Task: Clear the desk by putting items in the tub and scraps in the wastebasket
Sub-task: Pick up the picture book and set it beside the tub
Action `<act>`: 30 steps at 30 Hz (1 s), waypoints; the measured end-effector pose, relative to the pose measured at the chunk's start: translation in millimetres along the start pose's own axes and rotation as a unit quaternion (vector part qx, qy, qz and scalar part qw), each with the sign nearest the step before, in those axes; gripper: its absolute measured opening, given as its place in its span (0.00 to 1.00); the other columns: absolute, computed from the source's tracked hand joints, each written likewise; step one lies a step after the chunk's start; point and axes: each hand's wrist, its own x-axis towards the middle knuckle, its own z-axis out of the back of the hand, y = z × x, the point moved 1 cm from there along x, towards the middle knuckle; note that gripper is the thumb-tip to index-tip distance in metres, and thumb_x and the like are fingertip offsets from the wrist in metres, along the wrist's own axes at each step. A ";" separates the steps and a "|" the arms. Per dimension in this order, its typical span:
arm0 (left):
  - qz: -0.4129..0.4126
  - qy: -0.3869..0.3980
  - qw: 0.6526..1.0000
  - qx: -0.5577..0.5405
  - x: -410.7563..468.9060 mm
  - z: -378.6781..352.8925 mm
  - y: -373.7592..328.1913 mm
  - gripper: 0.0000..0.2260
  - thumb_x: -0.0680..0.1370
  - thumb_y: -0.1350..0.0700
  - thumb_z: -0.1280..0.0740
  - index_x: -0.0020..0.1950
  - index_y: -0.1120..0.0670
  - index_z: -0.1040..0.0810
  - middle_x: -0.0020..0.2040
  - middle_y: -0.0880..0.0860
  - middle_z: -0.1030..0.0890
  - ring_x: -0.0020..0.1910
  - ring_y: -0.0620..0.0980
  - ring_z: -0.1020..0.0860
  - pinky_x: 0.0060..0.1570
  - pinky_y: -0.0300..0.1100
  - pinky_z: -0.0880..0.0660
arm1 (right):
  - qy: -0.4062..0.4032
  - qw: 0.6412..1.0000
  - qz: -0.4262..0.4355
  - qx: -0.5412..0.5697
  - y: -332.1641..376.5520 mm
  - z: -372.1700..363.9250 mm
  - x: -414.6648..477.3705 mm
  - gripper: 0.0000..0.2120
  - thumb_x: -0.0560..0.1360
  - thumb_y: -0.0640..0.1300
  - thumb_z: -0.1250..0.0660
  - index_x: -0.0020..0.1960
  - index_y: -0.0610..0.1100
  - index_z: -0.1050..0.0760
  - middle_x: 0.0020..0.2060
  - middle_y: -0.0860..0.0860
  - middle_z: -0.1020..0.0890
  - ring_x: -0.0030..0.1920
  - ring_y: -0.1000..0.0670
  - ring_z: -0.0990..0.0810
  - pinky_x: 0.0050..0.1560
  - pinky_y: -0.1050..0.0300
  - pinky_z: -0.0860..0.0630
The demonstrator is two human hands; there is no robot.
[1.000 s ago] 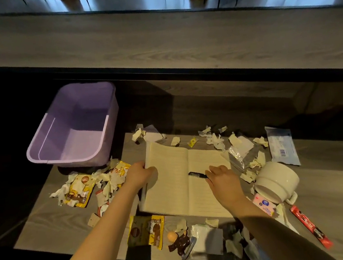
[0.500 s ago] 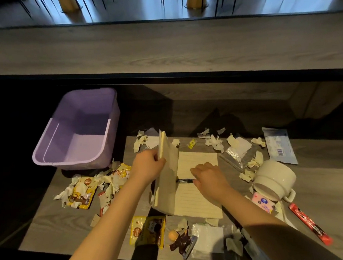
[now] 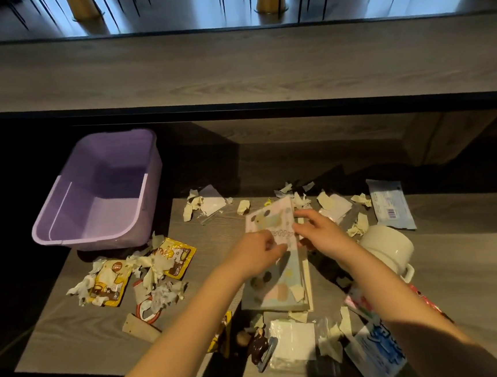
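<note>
A notebook (image 3: 276, 285) with a pastel spotted cover lies closed on the desk in front of me. My left hand (image 3: 257, 252) rests on the cover's middle with its fingers curled onto it. My right hand (image 3: 320, 233) holds the cover's right edge near the top. No pen shows. The empty purple tub (image 3: 149, 173) stands at the desk's back left corner. Torn paper scraps (image 3: 163, 295) lie scattered around the notebook. No wastebasket is in view.
A white mug (image 3: 387, 248) lies tipped right of my right hand. Yellow snack packets (image 3: 108, 281) sit left among scraps. A tissue pack (image 3: 391, 206) is at the back right; a small figure (image 3: 257, 342) and a clear bag (image 3: 294, 343) lie near the front edge.
The notebook was open with a pen on its page; my left hand swung the left half over and it is now closed. Both hands have come together on the cover.
</note>
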 end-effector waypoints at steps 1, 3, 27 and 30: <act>0.009 -0.002 1.000 0.011 0.7 -4.1 4.3 0.13 0.78 0.46 0.39 0.55 0.53 0.25 0.50 0.51 0.22 0.48 0.49 0.23 0.46 0.43 0.25 | -0.010 1.000 -0.018 0.003 -6.1 1.2 0.6 0.17 0.78 0.45 0.37 0.66 0.46 0.31 0.48 0.51 0.20 0.43 0.55 0.21 0.40 0.62 0.26; 0.030 -0.013 0.999 0.017 2.8 -11.1 18.5 0.16 0.78 0.47 0.39 0.61 0.54 0.28 0.57 0.53 0.23 0.53 0.52 0.24 0.50 0.46 0.24 | -0.012 0.999 -0.044 0.025 -19.3 1.2 1.2 0.20 0.77 0.43 0.35 0.68 0.45 0.34 0.52 0.47 0.20 0.44 0.54 0.21 0.39 0.63 0.27; 0.211 -0.042 0.974 -0.072 21.9 -47.2 56.0 0.22 0.70 0.49 0.31 0.59 0.59 0.32 0.59 0.57 0.30 0.59 0.56 0.30 0.55 0.48 0.26 | 0.016 0.890 0.023 -0.456 -97.3 -29.1 -4.5 0.31 0.80 0.53 0.48 0.77 0.48 0.58 0.77 0.49 0.59 0.77 0.48 0.55 0.73 0.47 0.47; 0.191 -0.081 0.957 -0.201 19.8 -46.6 49.7 0.17 0.71 0.55 0.29 0.52 0.59 0.34 0.50 0.54 0.27 0.45 0.50 0.26 0.34 0.40 0.28 | 0.007 0.910 0.031 -0.413 -99.2 -23.0 -5.0 0.31 0.80 0.53 0.46 0.77 0.50 0.57 0.77 0.51 0.57 0.77 0.49 0.51 0.73 0.49 0.46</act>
